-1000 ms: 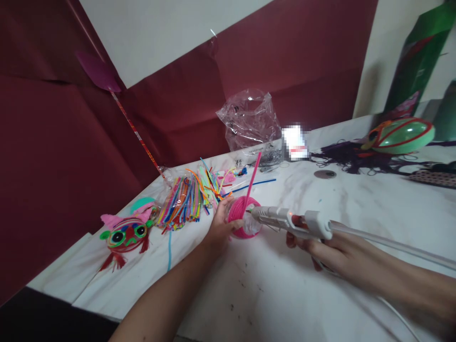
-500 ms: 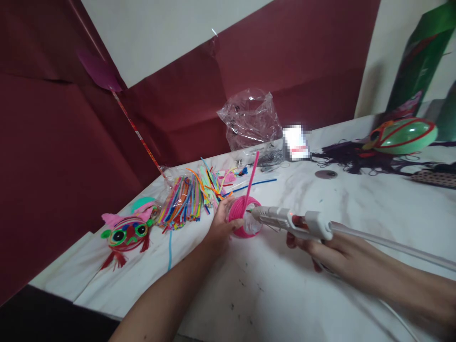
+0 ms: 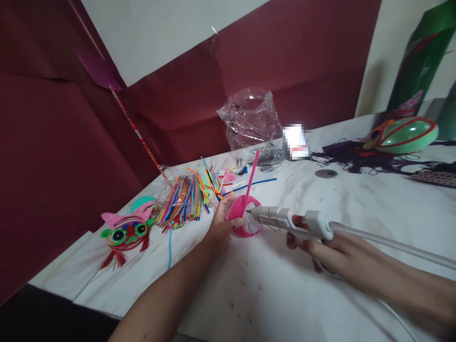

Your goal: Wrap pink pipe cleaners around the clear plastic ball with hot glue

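Note:
My left hand (image 3: 225, 224) grips the left side of a round clear piece wrapped with rings of pink pipe cleaner (image 3: 238, 209), its thumb across the front. One straight end of the pink pipe cleaner sticks up from the coil. My right hand (image 3: 320, 251) is closed around a white glue gun (image 3: 288, 221), which points left. The gun's nozzle is at the inner edge of the pink rings; whether it touches them I cannot tell. A long clear glue stick (image 3: 392, 244) extends from the back of the gun.
Colourful pipe cleaners (image 3: 183, 202) lie left of the hands, beside a decorated mask-like face (image 3: 128, 233). Behind are a clear plastic bag (image 3: 251, 118) and a bright blurred screen (image 3: 296, 141). A green balloon (image 3: 409, 136) with red strips and dark threads (image 3: 345, 154) sit at the right.

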A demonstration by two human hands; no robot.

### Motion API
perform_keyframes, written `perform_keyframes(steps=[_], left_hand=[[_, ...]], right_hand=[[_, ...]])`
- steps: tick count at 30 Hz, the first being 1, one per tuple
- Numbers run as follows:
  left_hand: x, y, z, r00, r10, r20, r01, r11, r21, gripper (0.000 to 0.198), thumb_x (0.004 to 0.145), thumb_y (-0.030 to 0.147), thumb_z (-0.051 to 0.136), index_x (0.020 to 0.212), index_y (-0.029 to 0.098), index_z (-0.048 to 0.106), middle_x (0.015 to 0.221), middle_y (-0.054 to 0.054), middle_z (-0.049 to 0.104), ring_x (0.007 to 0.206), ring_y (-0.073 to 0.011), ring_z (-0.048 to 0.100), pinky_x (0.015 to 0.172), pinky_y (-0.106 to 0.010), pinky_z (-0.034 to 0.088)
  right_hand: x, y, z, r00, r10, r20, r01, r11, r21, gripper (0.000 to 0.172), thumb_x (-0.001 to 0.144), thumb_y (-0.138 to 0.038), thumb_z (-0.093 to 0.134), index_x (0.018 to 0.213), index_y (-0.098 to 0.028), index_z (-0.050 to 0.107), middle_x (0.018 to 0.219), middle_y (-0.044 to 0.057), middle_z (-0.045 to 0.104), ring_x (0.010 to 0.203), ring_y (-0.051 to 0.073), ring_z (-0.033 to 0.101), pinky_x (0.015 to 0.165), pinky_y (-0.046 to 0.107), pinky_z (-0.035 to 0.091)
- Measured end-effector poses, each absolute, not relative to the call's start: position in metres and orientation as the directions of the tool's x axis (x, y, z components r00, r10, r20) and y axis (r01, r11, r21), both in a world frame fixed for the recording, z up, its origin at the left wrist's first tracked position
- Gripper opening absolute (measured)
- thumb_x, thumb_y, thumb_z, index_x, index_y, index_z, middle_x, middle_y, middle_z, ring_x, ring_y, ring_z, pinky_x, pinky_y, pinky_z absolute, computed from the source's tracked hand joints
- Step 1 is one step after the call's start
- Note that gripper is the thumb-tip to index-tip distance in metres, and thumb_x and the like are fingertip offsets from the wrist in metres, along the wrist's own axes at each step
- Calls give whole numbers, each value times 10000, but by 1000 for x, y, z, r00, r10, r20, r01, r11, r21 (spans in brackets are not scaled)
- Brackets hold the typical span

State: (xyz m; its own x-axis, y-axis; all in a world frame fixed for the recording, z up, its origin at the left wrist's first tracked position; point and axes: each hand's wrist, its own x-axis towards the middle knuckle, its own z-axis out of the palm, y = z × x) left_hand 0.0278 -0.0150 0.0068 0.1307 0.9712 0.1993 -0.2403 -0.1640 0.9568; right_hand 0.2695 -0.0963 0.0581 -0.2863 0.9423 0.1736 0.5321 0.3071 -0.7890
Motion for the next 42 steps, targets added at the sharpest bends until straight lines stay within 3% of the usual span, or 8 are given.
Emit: perform_keyframes(steps=[10,15,23,29,37,42], left_hand=[[25,-12,4,132,971,201,-233,-166,958,699,543,193,826,1185,268,557,1339,-75,584,1290,-328,499,1084,-465,387],[26,-13,4,136,968,213,-241,-176,954,673,578,205,815,1195,257,552,1331,-71,592,1277,-321,516,1079,-440,399],[27,-13,6,124,976,177,-232,-145,962,686,562,205,808,1194,271,548,1353,-68,577,1267,-313,532,1049,-422,437],[25,-11,4,130,971,202,-217,-171,961,700,557,189,805,1207,266,556,1362,-74,575,1304,-334,496,1071,-446,415],[25,-11,5,116,978,171,-210,-144,967,705,559,166,803,1210,287,562,1400,-59,547,1337,-331,463,1100,-443,388],[26,-13,7,122,976,180,-191,-155,969,713,554,162,789,1218,255,545,1396,-79,547,1337,-330,459,1112,-439,368]], right_hand=[[271,-94,59,-268,955,132,526,259,-810,351,841,-427,390,769,-220,664,771,34,683,572,190,635,554,300,509],[272,-94,61,-276,951,141,564,279,-777,321,826,-431,425,700,-234,644,611,11,620,543,197,610,530,295,490],[269,-95,58,-296,939,176,537,316,-782,312,849,-406,420,713,-229,638,717,17,668,532,159,612,553,279,496],[270,-93,53,-304,938,165,548,314,-775,325,869,-401,415,761,-234,672,587,-4,606,578,174,629,582,273,513],[267,-95,51,-273,944,188,509,307,-804,341,869,-384,402,768,-210,677,788,39,687,552,141,622,558,264,518],[269,-93,53,-284,945,165,517,296,-803,303,838,-393,441,749,-222,675,721,24,673,529,154,616,535,268,490]])
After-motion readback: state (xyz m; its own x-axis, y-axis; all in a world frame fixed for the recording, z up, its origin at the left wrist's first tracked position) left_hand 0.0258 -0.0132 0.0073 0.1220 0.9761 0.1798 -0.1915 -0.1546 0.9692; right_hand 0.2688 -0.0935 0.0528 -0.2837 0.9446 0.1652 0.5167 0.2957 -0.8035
